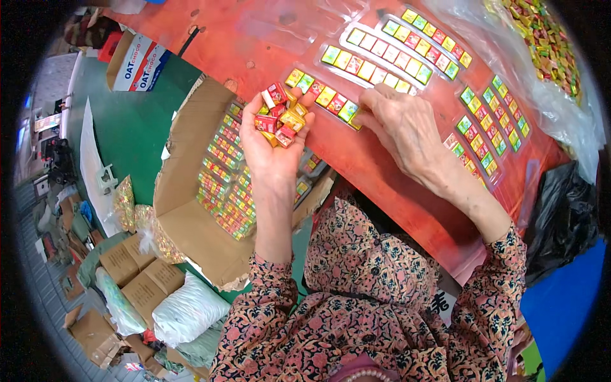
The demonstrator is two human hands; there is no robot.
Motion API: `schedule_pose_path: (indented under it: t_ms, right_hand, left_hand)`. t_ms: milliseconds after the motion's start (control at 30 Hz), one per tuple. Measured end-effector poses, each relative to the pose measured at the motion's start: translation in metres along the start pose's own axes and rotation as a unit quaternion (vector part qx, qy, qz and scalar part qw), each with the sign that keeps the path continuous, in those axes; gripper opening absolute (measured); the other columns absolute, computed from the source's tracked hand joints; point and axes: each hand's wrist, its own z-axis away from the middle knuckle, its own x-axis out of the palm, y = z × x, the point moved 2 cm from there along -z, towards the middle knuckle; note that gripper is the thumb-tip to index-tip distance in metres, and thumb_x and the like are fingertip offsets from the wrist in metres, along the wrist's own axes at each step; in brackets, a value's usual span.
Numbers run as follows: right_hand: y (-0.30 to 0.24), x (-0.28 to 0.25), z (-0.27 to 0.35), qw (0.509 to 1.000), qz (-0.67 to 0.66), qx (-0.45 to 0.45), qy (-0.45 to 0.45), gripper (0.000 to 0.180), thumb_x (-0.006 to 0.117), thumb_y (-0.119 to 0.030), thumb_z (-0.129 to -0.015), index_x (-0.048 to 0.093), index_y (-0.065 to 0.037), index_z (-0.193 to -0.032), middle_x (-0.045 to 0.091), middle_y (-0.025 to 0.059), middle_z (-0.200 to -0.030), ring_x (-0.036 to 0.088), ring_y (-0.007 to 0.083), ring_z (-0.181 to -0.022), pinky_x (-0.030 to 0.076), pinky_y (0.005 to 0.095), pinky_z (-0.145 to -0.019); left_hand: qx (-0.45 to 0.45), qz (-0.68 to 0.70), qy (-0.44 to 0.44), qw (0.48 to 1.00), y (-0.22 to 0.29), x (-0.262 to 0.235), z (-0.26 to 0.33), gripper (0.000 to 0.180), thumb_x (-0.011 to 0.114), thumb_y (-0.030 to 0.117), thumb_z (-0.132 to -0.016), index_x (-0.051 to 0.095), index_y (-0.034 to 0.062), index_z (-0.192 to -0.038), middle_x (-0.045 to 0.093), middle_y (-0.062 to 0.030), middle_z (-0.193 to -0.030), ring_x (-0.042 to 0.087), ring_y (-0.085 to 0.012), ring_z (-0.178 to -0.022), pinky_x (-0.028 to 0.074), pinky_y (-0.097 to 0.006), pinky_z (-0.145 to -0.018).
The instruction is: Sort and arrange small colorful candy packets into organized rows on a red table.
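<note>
My left hand [270, 149] is palm up, its fingers curled round a small heap of red and yellow wrapped cubes [293, 120]. Just right of it, a row of wrapped cubes [326, 97] in yellow, green and red lies on the red tabletop [382, 184]. Over the right end of that row, my right hand [401, 124] has its thumb and fingers drawn together. Whatever is between those fingertips is hidden. Beyond it lie clear plastic trays [377, 56] filled with rows of similar cubes, the closest one partly behind my right hand.
More filled trays [489, 124] lie at the right. A cardboard box [184, 153] packed with filled trays stands against the table's left edge. Loose cubes [550, 48] fill a clear plastic sheet at the far right, above a black plastic bag [560, 213].
</note>
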Motion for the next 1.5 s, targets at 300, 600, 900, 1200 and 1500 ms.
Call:
schedule_pose_path:
  t_ms: [300, 600, 900, 1200, 1500]
  right_hand:
    - [0.005, -0.004, 0.005, 1.0, 0.013, -0.013, 0.016, 0.009, 0.051, -0.009, -0.072, 0.05, 0.0, -0.074, 0.057, 0.0184, -0.074, 0.059, 0.0342, -0.064, 0.046, 0.042, -0.052]
    - [0.013, -0.018, 0.024, 1.0, 0.02, 0.02, 0.007, 0.012, 0.058, -0.008, -0.065, 0.051, 0.001, -0.068, 0.056, 0.0201, -0.068, 0.058, 0.035, -0.059, 0.045, 0.0443, -0.051]
    - [0.027, -0.034, 0.03, 0.996, 0.054, 0.075, 0.004, 0.012, 0.062, -0.014, -0.071, 0.058, -0.003, -0.074, 0.059, 0.0153, -0.07, 0.057, 0.0315, -0.071, 0.045, 0.0395, -0.061]
    - [0.003, -0.029, 0.054, 0.993, 0.061, -0.082, -0.063, 0.008, 0.054, -0.008, -0.069, 0.053, 0.0, -0.073, 0.049, 0.0137, -0.071, 0.055, 0.0271, -0.057, 0.044, 0.0371, -0.047]
    - [-0.006, -0.012, 0.066, 0.989, 0.092, -0.082, -0.081, 0.012, 0.051, -0.002, -0.07, 0.044, 0.0, -0.079, 0.045, 0.0168, -0.083, 0.058, 0.0295, -0.064, 0.048, 0.0383, -0.049]
  left_hand:
    - [-0.029, -0.01, 0.006, 1.0, 0.003, -0.007, -0.005, 0.035, 0.045, 0.031, -0.085, 0.057, 0.0012, -0.098, 0.062, -0.0134, -0.094, 0.06, -0.0271, -0.087, 0.05, -0.039, -0.072]
    - [-0.095, 0.021, -0.029, 0.995, -0.004, 0.001, -0.004, 0.034, 0.048, 0.031, -0.084, 0.058, 0.0002, -0.096, 0.062, -0.013, -0.093, 0.06, -0.0265, -0.087, 0.052, -0.037, -0.068]
    - [-0.134, 0.034, -0.055, 0.989, -0.021, 0.01, -0.011, 0.032, 0.049, 0.028, -0.083, 0.057, 0.001, -0.098, 0.061, -0.0133, -0.096, 0.06, -0.0278, -0.089, 0.052, -0.037, -0.07]
    - [-0.108, 0.024, -0.056, 0.992, -0.016, 0.015, -0.013, 0.03, 0.049, 0.029, -0.084, 0.056, 0.0025, -0.097, 0.061, -0.0152, -0.097, 0.06, -0.0301, -0.087, 0.052, -0.038, -0.068]
    - [-0.13, 0.043, -0.085, 0.987, -0.017, 0.004, -0.007, 0.029, 0.048, 0.03, -0.084, 0.056, 0.0059, -0.098, 0.061, -0.0137, -0.098, 0.06, -0.0316, -0.089, 0.052, -0.04, -0.068]
